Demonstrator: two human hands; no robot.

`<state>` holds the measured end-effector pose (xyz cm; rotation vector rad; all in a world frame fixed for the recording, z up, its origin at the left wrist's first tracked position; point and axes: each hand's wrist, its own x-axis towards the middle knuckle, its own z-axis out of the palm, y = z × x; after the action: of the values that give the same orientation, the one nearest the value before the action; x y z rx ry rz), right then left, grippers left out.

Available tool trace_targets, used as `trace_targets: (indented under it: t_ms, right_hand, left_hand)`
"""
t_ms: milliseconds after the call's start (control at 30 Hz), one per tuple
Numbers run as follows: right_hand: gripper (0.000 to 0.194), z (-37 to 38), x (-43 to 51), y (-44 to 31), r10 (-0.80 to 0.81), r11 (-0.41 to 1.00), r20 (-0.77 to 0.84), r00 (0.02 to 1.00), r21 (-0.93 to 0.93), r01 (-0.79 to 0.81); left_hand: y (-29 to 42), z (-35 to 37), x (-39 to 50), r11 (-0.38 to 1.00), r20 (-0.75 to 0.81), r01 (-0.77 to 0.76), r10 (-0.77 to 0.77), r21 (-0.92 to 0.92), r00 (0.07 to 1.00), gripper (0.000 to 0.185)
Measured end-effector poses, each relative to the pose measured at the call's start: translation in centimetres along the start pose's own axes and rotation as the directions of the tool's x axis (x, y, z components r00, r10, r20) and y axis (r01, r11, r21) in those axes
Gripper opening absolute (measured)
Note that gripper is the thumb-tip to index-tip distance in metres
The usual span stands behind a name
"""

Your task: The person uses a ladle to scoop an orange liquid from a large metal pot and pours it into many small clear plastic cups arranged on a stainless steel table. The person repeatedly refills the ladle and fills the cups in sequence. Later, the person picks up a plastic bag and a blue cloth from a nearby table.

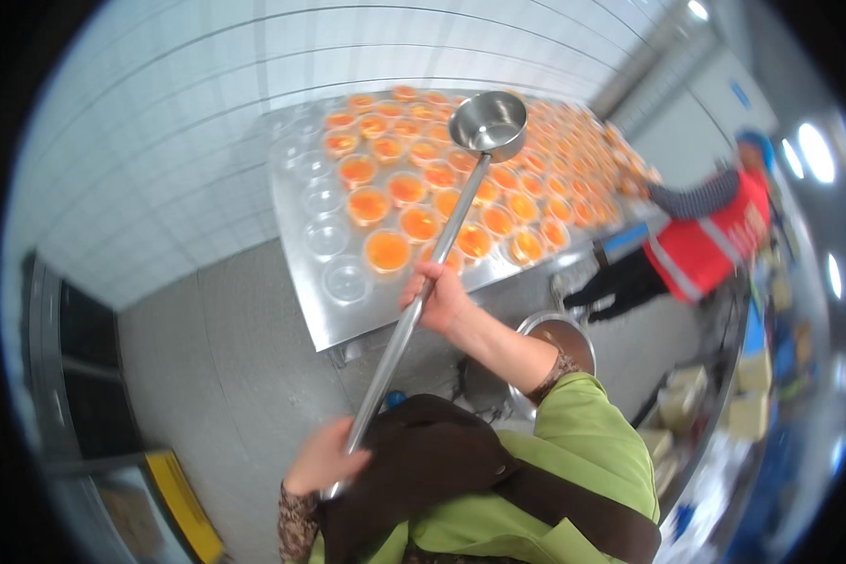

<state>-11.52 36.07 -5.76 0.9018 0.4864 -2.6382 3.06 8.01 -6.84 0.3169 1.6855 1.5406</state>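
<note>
A long-handled metal ladle [490, 127] reaches diagonally over a stainless steel table [299, 292]. My right hand [437, 296] is closed round the middle of its tubular handle. Lower down, near the handle's end, my left hand [328, 455] grips it too, slightly blurred. The ladle's bowl faces me and no food shows in it. Below it stand many clear plastic cups [388, 252] with orange contents, in close rows. Along the table's left side is a row of clear cups [345, 280] without orange contents.
A large metal pot [557, 338] with brownish contents stands beside my right forearm, partly hidden by it. A co-worker in a red vest [712, 240] reaches to the table's far right end. White panelled walls [183, 141] rise behind. Boxes [751, 395] sit at right; a yellow-edged case [183, 504] stands lower left.
</note>
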Motion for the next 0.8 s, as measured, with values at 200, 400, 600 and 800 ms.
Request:
trace_targets:
  t_ms: [200, 400, 600, 800]
  right_hand:
    - [0.031, -9.0, -7.6, 6.6, -0.132, 0.946, -0.046, 0.990, 0.294, 0.140]
    - [0.030, -22.8, -9.9, 8.9, -0.119, 0.809, -0.374, 0.920, 0.500, 0.308]
    - [0.019, -39.5, -8.0, 2.3, -0.189, 0.695, -0.691, 0.698, 0.408, 0.592]
    - [0.011, -55.1, -5.8, -7.5, -0.155, 0.855, -0.905, 0.397, 0.078, 0.513]
  left_hand:
    - [-2.3, -3.4, -3.7, 0.940, 0.336, 0.328, -0.282, -0.088, 0.899, 0.040]
    - [-2.4, -0.3, 1.5, 0.815, 0.602, 0.564, -0.518, 0.132, 0.607, 0.034]
    - [-3.6, 13.9, 14.0, 0.626, 0.631, 0.779, -0.610, 0.015, 0.479, 0.021]
    - [-8.0, 28.7, 29.1, 0.125, 0.841, 0.963, -0.470, -0.237, 0.268, 0.017]
